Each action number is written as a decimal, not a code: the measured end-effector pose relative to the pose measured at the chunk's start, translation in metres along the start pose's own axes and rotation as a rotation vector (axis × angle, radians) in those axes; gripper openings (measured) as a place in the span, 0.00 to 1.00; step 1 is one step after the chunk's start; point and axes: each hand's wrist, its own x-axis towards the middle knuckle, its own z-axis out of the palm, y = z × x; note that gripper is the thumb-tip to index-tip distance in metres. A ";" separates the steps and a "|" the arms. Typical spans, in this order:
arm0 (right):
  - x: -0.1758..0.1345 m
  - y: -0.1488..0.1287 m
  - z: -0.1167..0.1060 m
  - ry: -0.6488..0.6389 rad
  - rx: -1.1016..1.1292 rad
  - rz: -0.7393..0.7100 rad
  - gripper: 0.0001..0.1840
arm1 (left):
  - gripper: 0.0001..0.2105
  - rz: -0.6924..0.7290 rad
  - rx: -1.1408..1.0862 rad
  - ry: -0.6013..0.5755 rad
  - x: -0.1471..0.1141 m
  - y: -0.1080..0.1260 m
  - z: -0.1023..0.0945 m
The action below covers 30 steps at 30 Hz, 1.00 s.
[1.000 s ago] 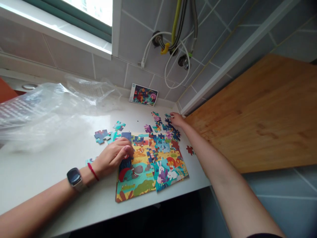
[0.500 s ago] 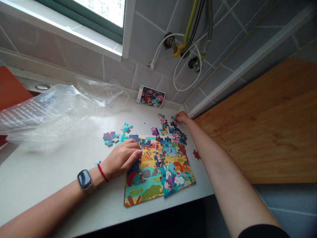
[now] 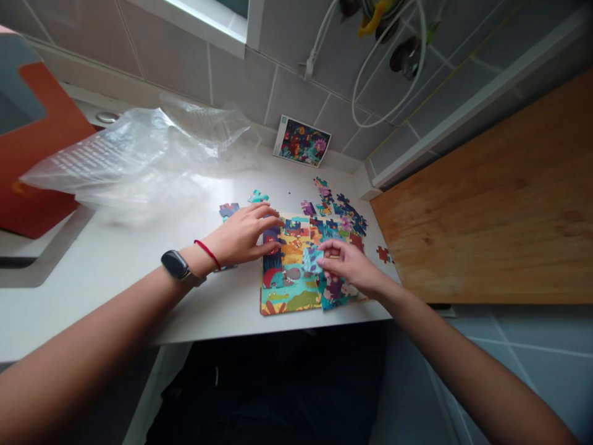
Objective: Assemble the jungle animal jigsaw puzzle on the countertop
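Between the thumb and fingers of my right hand (image 3: 345,264) is a light blue puzzle piece (image 3: 312,259), held above the middle of the animal-picture puzzle board (image 3: 291,303). My left hand (image 3: 245,235) has its fingers apart over the board's left edge and grips nothing that I can see. Loose puzzle pieces (image 3: 354,216) lie in a cluster behind the board on the right. A turquoise piece (image 3: 258,196) and a purple-blue piece (image 3: 228,210) lie behind my left hand. A dark red piece (image 3: 383,254) sits right of the board.
A picture card (image 3: 303,142) leans on the tiled wall at the back. Crumpled clear plastic (image 3: 139,142) and an orange box (image 3: 41,154) occupy the counter's left side. A wooden panel (image 3: 500,204) borders the right. A white cable (image 3: 354,93) hangs above.
My right hand has come from the back-right cluster to above the board with a light blue piece. My left hand's fingers have spread. The camera view has tilted down.
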 end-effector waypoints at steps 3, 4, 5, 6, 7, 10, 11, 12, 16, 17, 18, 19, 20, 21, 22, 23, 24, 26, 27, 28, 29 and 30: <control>-0.028 0.016 0.043 -0.125 0.007 -0.007 0.20 | 0.21 -0.058 0.019 -0.054 -0.004 0.000 0.004; -0.032 0.020 0.053 -0.135 0.002 -0.021 0.19 | 0.22 -0.075 0.027 -0.077 -0.005 0.000 0.006; -0.034 0.023 0.062 -0.135 0.001 -0.038 0.18 | 0.24 -0.085 0.035 -0.101 -0.006 0.001 0.007; -0.034 0.025 0.068 -0.131 0.000 -0.052 0.18 | 0.27 -0.086 0.039 -0.128 -0.007 0.001 0.008; -0.034 0.027 0.073 -0.125 -0.004 -0.066 0.16 | 0.31 -0.082 0.042 -0.155 -0.008 0.001 0.008; -0.032 0.029 0.082 -0.089 -0.065 -0.121 0.11 | 0.42 -0.070 0.049 -0.218 -0.010 0.000 0.009; -0.031 0.030 0.084 -0.074 -0.104 -0.139 0.10 | 0.44 -0.073 0.057 -0.234 -0.011 -0.001 0.010; -0.031 0.030 0.085 -0.059 -0.145 -0.154 0.08 | 0.45 -0.077 0.070 -0.247 -0.012 -0.002 0.010; -0.030 0.029 0.089 -0.018 -0.242 -0.179 0.04 | 0.48 -0.111 0.111 -0.272 -0.016 -0.007 0.016; -0.030 0.029 0.090 -0.012 -0.248 -0.183 0.04 | 0.49 -0.123 0.112 -0.275 -0.017 -0.008 0.017; -0.030 0.028 0.091 -0.007 -0.253 -0.188 0.04 | 0.49 -0.136 0.113 -0.276 -0.018 -0.009 0.018; -0.029 0.028 0.091 -0.003 -0.260 -0.194 0.03 | 0.50 -0.148 0.115 -0.277 -0.018 -0.010 0.019; -0.029 0.027 0.092 0.001 -0.270 -0.201 0.03 | 0.50 -0.161 0.118 -0.281 -0.019 -0.010 0.020; -0.029 0.027 0.093 0.007 -0.282 -0.209 0.03 | 0.50 -0.173 0.123 -0.287 -0.019 -0.010 0.020; -0.029 0.026 0.094 0.014 -0.295 -0.217 0.03 | 0.51 -0.183 0.129 -0.292 -0.019 -0.010 0.020; -0.029 0.025 0.095 0.023 -0.312 -0.227 0.03 | 0.51 -0.189 0.135 -0.297 -0.019 -0.009 0.020; -0.029 0.025 0.095 0.034 -0.329 -0.239 0.03 | 0.50 -0.191 0.139 -0.299 -0.018 -0.009 0.020; -0.030 0.024 0.097 0.055 -0.368 -0.267 0.03 | 0.50 -0.189 0.142 -0.296 -0.018 -0.008 0.020; -0.030 0.024 0.098 0.064 -0.386 -0.281 0.03 | 0.50 -0.188 0.142 -0.294 -0.018 -0.007 0.020; -0.030 0.024 0.099 0.071 -0.401 -0.293 0.04 | 0.50 -0.188 0.141 -0.294 -0.019 -0.007 0.020; -0.031 0.024 0.099 0.080 -0.416 -0.302 0.04 | 0.50 -0.189 0.140 -0.294 -0.019 -0.007 0.020; -0.031 0.025 0.100 0.085 -0.432 -0.310 0.05 | 0.50 -0.191 0.140 -0.294 -0.019 -0.007 0.020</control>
